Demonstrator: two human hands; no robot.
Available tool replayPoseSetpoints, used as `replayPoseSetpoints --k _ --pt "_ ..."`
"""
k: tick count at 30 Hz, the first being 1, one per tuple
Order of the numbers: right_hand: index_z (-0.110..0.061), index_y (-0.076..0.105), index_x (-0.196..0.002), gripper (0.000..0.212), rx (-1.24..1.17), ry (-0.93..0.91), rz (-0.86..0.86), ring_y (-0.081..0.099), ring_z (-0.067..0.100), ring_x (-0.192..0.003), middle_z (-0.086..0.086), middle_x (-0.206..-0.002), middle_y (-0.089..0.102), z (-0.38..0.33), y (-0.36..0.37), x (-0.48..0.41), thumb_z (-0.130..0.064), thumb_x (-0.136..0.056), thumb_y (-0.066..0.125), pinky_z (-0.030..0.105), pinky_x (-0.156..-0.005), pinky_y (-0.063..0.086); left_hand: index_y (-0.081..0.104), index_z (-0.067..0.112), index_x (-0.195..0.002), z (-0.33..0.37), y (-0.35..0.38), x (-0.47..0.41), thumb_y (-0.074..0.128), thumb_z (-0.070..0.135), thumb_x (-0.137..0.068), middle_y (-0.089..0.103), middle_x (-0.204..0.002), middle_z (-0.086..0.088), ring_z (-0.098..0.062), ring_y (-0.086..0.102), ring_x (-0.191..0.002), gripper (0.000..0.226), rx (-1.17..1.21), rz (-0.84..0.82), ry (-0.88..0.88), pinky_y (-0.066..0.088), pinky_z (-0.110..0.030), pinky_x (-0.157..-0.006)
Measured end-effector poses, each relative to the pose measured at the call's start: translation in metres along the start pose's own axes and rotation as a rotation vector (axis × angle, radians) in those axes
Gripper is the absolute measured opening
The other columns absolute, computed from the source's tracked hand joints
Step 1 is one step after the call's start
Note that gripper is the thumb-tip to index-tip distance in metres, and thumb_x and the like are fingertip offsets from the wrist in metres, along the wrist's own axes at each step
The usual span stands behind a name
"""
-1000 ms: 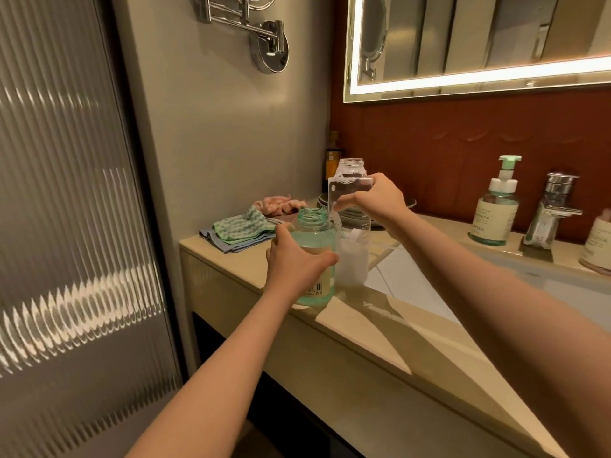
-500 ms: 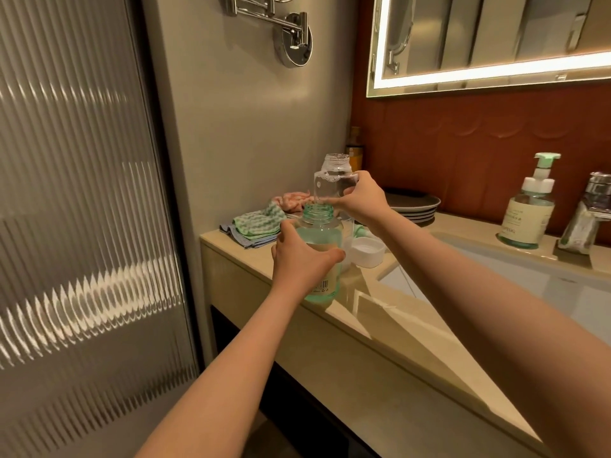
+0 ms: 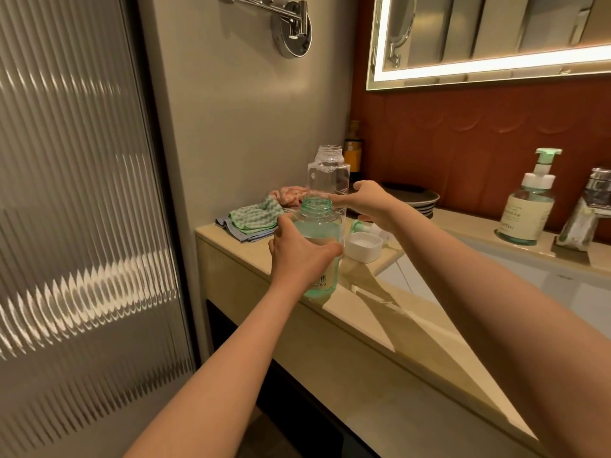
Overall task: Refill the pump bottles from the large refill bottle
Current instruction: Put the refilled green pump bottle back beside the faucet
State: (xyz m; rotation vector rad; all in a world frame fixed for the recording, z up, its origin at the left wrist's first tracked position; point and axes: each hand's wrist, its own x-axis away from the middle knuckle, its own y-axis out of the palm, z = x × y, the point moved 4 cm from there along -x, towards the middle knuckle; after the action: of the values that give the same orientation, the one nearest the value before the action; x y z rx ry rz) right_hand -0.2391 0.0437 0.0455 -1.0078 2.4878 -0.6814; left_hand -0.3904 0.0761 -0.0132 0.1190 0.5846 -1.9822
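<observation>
A green-tinted pump bottle with its neck uncapped stands at the counter's front edge, and my left hand grips its body. Just behind it the clear large refill bottle is upright and uncapped, with foam near its shoulder. My right hand holds its lower part from the right. A white cap lies on the counter beside the bottles. A second pump bottle with its green pump fitted stands by the faucet.
Folded green and blue cloths and a pink cloth lie at the counter's left end. Stacked dark plates and an amber bottle sit at the back. The white sink basin lies to the right. A ribbed glass door is on the left.
The view has shifted left, closer to the bottles. My right hand has slid lower on the clear refill bottle, which stays upright behind the green one. My left hand keeps its grip.
</observation>
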Motion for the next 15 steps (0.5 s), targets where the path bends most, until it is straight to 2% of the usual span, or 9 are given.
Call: replayPoseSetpoints --k 2,5,9,12,15 --pt "0.005 0.041 -0.134 0.074 0.011 0.029 -0.011 0.045 0.028 -0.126 0.016 -0.14 0.045 0.011 -0.007 0.003 -0.042 -0.082 0.066 0.036 -0.094 0.042 0.027 0.015 -0.128 0.002 0.003 0.001 0.077 0.032 -0.066 0.043 -0.131 -0.009 -0.029 0.037 -0.124 0.082 0.003 -0.002 -0.002 0.04 -0.046 -0.099" --pt "0.006 0.052 -0.126 0.058 0.094 0.05 0.021 0.048 0.032 -0.123 0.021 -0.134 0.05 0.027 -0.016 0.005 -0.041 -0.092 0.052 0.042 -0.1 0.041 0.026 0.014 -0.132 0.004 0.007 0.004 0.076 0.032 -0.066 0.042 -0.133 -0.01 -0.029 0.034 -0.126 0.085 -0.001 0.011 -0.006 0.039 -0.046 -0.1" --pt "0.002 0.06 -0.114 0.035 0.298 0.042 0.081 0.053 0.032 -0.115 0.019 -0.116 0.059 0.049 -0.02 0.004 -0.024 -0.098 0.044 0.038 -0.091 0.043 0.027 0.015 -0.131 0.009 0.014 0.009 0.076 0.03 -0.066 0.043 -0.131 -0.008 -0.028 0.036 -0.124 0.082 0.014 0.003 0.006 0.039 -0.043 -0.099" --pt "-0.01 0.048 -0.135 0.038 0.445 0.046 0.07 0.046 0.027 -0.125 0.01 -0.137 0.05 0.06 -0.019 0.004 -0.021 -0.099 0.041 0.033 -0.1 0.038 0.027 0.016 -0.13 0.012 0.019 0.014 0.076 0.029 -0.067 0.043 -0.13 -0.008 -0.027 0.036 -0.124 0.081 0.023 -0.021 0.015 0.04 -0.044 -0.099" --pt "-0.015 0.048 -0.135 0.036 0.544 0.055 0.02 0.054 0.025 -0.114 0.01 -0.131 0.054 0.071 -0.018 0.002 -0.023 -0.1 0.04 0.031 -0.09 0.043 0.027 0.017 -0.13 0.012 0.023 0.016 0.076 0.031 -0.066 0.043 -0.131 -0.008 -0.027 0.036 -0.124 0.082 0.022 -0.033 0.027 0.04 -0.046 -0.099"
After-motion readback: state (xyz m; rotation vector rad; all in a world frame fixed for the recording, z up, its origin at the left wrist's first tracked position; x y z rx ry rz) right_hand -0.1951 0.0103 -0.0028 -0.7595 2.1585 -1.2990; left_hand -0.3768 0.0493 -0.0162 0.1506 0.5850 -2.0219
